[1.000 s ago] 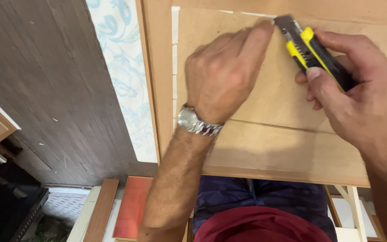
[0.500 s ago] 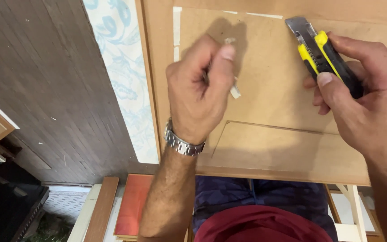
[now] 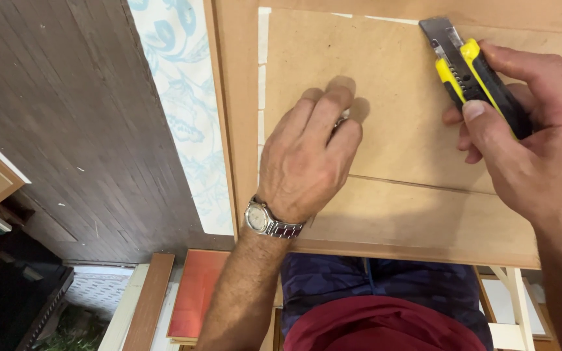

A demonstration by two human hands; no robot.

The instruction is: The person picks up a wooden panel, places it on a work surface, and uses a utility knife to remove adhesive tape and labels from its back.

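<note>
Dark wood-plank floor off to my left, a strip of pale blue floral paper (image 3: 177,104) lying alongside, and the brown fibreboard panel (image 3: 385,214) in front of me, its near edge above my lap. A thinner backing sheet (image 3: 385,97) sits on top, with bits of whitish tape (image 3: 263,78) left along its left and top edges and a scored line running across the lower part.

My left hand (image 3: 307,162) is flat on the backing sheet, fingers curled in, with what looks like a small scrap of peeled tape (image 3: 342,119) pinched at the fingertips — hard to be sure, it's mostly hidden. My right hand (image 3: 535,143) is wrapped around the yellow-and-black utility knife (image 3: 473,75), blade end pointing up toward the top edge near the tape there, thumb along the side.

How I'd do this bit well, I reckon: keep the blade shallow so it lifts tape rather than gouging the board, press down firmly with the left hand so nothing shifts, and keep those fingers well to the side of the blade's path — never in line with it.
</note>
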